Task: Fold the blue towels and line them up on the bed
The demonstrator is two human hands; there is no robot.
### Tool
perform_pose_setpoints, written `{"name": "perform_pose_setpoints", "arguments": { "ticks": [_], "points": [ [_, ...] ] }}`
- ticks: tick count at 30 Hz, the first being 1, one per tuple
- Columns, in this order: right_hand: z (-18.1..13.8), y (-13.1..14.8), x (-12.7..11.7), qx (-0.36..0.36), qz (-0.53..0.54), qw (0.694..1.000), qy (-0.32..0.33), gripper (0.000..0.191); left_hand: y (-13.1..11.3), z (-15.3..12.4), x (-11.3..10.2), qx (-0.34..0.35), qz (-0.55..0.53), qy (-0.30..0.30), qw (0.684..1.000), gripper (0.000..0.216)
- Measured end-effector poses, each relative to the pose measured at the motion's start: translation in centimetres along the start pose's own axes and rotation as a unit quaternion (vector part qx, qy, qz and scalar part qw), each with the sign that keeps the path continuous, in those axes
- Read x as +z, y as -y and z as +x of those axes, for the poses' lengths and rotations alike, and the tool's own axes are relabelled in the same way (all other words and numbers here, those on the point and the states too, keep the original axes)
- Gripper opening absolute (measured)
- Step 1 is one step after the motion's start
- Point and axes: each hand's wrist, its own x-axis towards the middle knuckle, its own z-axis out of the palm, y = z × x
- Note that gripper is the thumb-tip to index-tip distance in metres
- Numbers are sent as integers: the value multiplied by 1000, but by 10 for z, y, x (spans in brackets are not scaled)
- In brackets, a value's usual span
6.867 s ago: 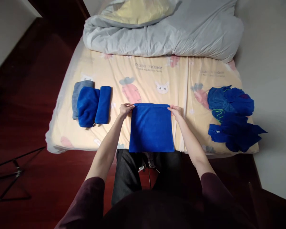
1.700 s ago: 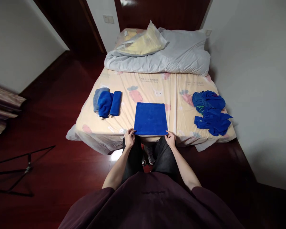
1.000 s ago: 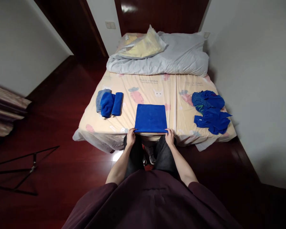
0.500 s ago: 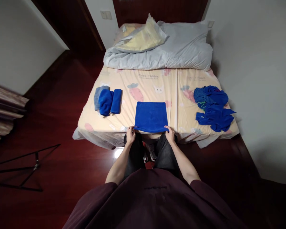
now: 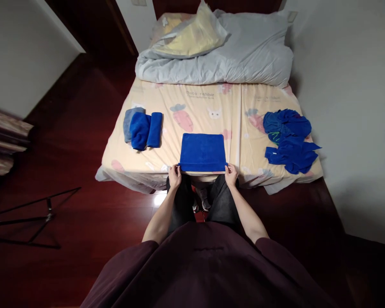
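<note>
A blue towel (image 5: 202,149) lies flat at the bed's front edge, with a narrow strip turned over along its near side. My left hand (image 5: 175,176) pinches the near left corner of that strip. At the near right corner, my right hand (image 5: 231,174) grips the same strip between thumb and fingers. Left of the towel lie a rolled blue towel (image 5: 155,129), a bunched blue cloth (image 5: 139,130) and a grey-blue cloth (image 5: 128,124) partly under it. Crumpled blue cloths (image 5: 290,141) form a loose heap on the right.
The bed (image 5: 208,102) has a yellowish sheet with carrot and rabbit prints. A grey quilt (image 5: 256,47) and a pale yellow pillow (image 5: 195,40) lie at its far end. Black tripod legs (image 5: 35,220) stand on the floor at left, near a curtain (image 5: 6,145).
The towel's near edge has gone from slightly lifted and loose to a flat, straight folded strip. Both hands keep hold of its corners. The view has tilted slightly downward.
</note>
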Motion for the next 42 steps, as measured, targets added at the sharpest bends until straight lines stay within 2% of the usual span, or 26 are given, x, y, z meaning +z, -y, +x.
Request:
{"name": "perform_pose_setpoints", "arguments": {
  "ticks": [15, 32, 35, 38, 42],
  "points": [
    [0, -2, 4, -11, -57, 998, -19, 44, -3, 4, 1, -21, -15, -1, 1000, 30],
    [3, -4, 2, -47, -95, 994, -15, 34, -3, 5, 2, 6, -8, -19, 1000, 18],
    [2, 3, -1, -81, -105, 991, -19, 37, -7, 4, -1, 35, 6, -24, 999, 14],
    [-2, 13, -6, -136, -117, 983, -24, 35, -13, 0, -5, 92, -11, -18, 996, 16],
    [-10, 24, -13, -210, -141, 967, 20, 30, -19, -9, -8, 156, -36, 47, 986, 24]
  ]
}}
